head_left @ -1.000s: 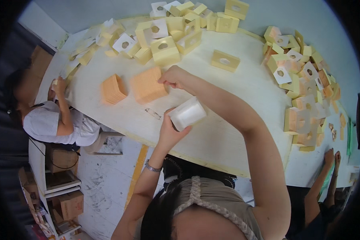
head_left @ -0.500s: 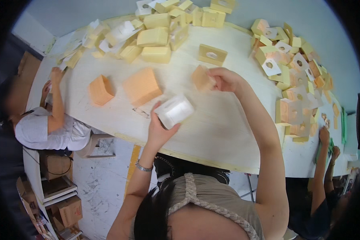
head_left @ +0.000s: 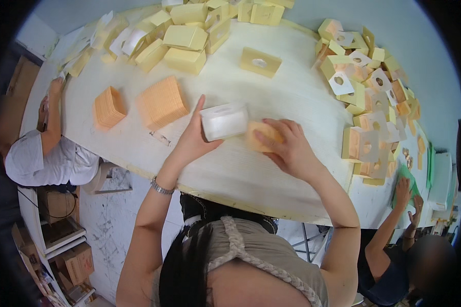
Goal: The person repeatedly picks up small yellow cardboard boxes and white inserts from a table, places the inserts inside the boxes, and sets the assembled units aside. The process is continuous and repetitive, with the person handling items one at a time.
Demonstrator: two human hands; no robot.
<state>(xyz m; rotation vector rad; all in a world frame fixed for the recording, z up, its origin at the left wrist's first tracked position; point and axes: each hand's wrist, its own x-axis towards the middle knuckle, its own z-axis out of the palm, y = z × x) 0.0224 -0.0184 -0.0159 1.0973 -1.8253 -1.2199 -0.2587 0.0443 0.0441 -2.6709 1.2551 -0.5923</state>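
Observation:
My left hand (head_left: 190, 137) grips a white open-topped box (head_left: 225, 122) above the table, fingers along its left side and thumb under its near edge. Close beside the box's right end, my right hand (head_left: 292, 149) is closed on a small peach card piece (head_left: 261, 137), blurred by motion and partly covered by the fingers. Whether piece and box touch I cannot tell. Left of my left hand stand a larger stack of peach card pieces (head_left: 164, 105) and a smaller peach stack (head_left: 107, 110). Beyond my hands, a yellow card stack (head_left: 271, 65) with an oval opening stands on edge.
Many yellow card boxes (head_left: 185, 40) are heaped at the table's far left. Another heap of yellow, peach and white boxes (head_left: 363, 100) lies at right. A person in grey (head_left: 51, 158) works at the left; another person's hands (head_left: 403, 193) hold green material (head_left: 409, 176) at the right.
My right hand has brought the peach piece nearer, from beside the yellow stack to the white box's right end. The white box has turned more level. The right-hand person's hands have shifted onto the green material.

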